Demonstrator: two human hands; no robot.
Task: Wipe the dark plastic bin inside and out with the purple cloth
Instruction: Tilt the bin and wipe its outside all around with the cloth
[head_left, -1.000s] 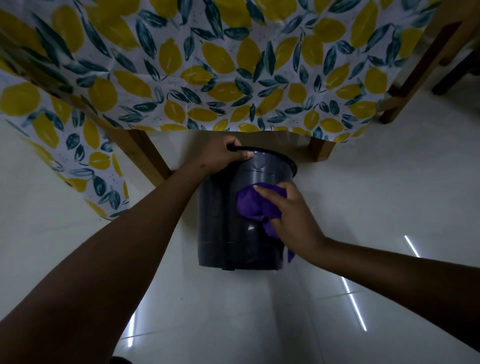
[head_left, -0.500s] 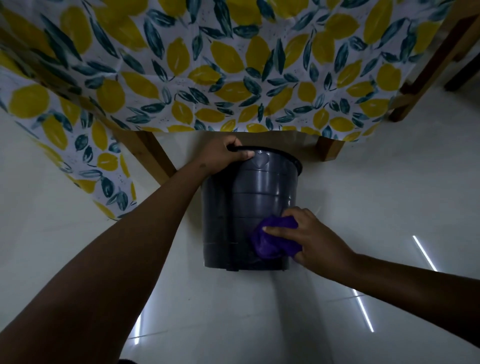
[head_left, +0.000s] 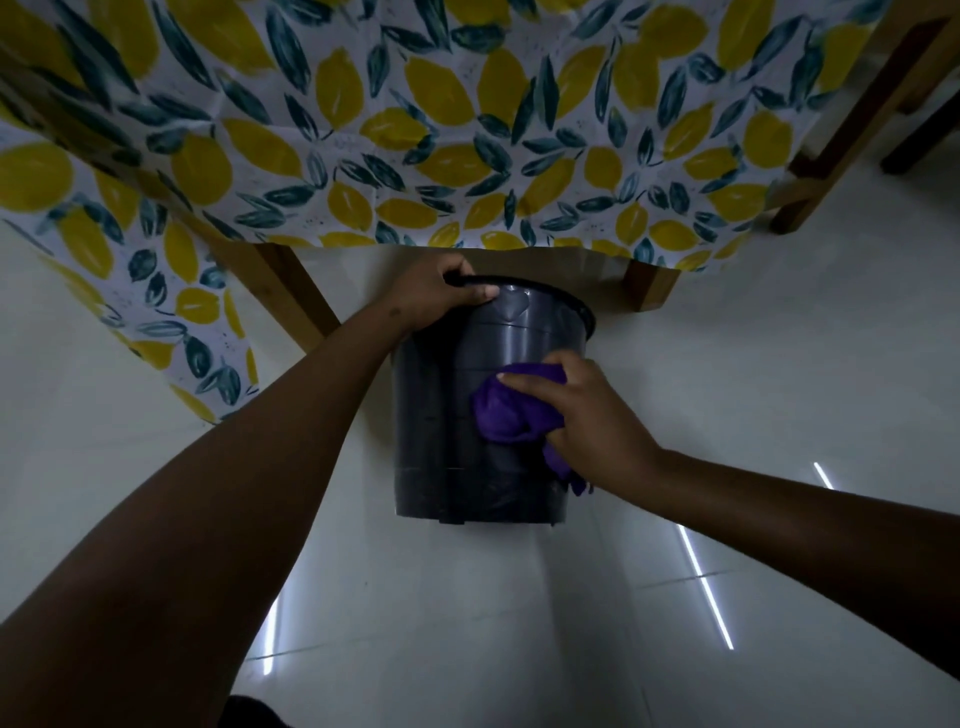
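Note:
The dark plastic bin (head_left: 441, 415) stands on the white tiled floor just in front of the table's edge, its near outer wall facing me. My left hand (head_left: 436, 296) grips the bin's rim at its upper left, thumb over the edge. My right hand (head_left: 587, 415) holds the bunched purple cloth (head_left: 506, 410) and presses it against the middle of the bin's outer wall, on its right side. A corner of the cloth hangs down below my right palm. The bin's inside is hidden from this angle.
A table covered with a lemon-and-leaf patterned cloth (head_left: 415, 130) overhangs behind the bin. Wooden legs stand at the left (head_left: 291, 291), right (head_left: 647, 286) and far right (head_left: 810, 197). Glossy floor tiles (head_left: 519, 623) spread in front.
My right hand has slid the purple cloth back up the bin's wall, from near the base to the middle. My left hand keeps its grip on the rim.

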